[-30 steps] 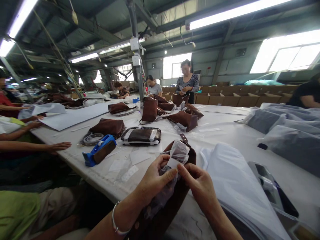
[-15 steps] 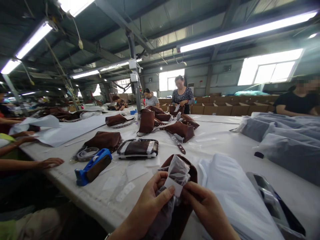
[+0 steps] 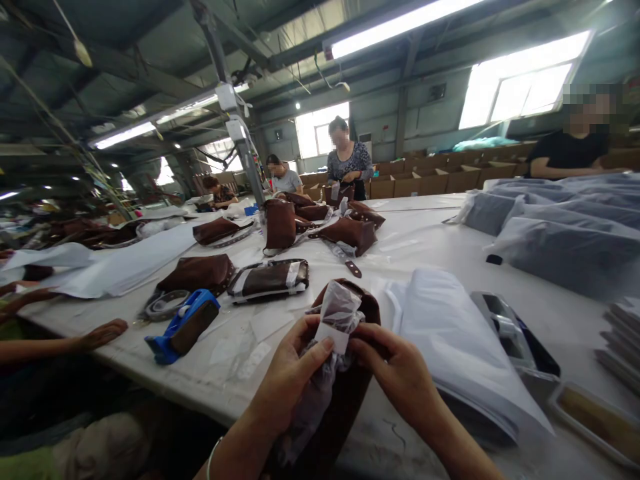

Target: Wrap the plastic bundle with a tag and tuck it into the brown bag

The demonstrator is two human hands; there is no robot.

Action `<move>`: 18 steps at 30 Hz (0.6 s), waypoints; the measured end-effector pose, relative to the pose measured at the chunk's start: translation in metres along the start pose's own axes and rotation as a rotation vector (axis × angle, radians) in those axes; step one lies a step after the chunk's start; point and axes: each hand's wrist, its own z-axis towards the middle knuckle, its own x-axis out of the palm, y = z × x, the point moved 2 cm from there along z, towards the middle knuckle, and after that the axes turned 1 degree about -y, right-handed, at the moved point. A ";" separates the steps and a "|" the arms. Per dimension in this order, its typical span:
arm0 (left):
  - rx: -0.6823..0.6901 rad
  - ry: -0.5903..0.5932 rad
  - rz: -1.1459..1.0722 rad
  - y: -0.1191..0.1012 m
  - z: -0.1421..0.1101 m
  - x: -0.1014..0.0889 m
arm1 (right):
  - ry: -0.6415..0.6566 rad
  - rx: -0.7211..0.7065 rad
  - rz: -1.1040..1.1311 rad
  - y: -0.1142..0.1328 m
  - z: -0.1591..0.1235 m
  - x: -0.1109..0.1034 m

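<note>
A brown leather bag (image 3: 369, 308) rests at the table's near edge, in front of me. Crinkled clear plastic (image 3: 339, 301), which looks wrapped around a strap, lies over it and hangs down towards me. My left hand (image 3: 299, 363) is closed around this bundle, its thumb pressing a small white card (image 3: 333, 338) against the plastic. My right hand (image 3: 393, 360) pinches at the bundle's right side, close to the card. What exactly its fingertips hold is hidden.
Left of the bag stand a blue tape dispenser (image 3: 183, 327) and a bag with taped wrap (image 3: 270, 281). More brown bags (image 3: 345, 233) lie beyond. Folded white sheets (image 3: 445, 333) and plastic-covered bags (image 3: 565, 243) are at right. A co-worker's hand (image 3: 104, 333) rests on the table's left edge.
The view has tilted down and shifted right, showing a stack and a shallow tray at right. Both hands keep nearly the same hold on the plastic and card.
</note>
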 end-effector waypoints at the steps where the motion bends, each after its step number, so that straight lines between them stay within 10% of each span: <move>1: -0.008 0.009 -0.014 0.000 0.000 0.001 | -0.008 0.009 0.002 0.000 0.000 0.000; 18: 0.011 0.001 0.201 0.002 0.000 0.011 | -0.105 -0.024 -0.098 0.005 0.004 0.014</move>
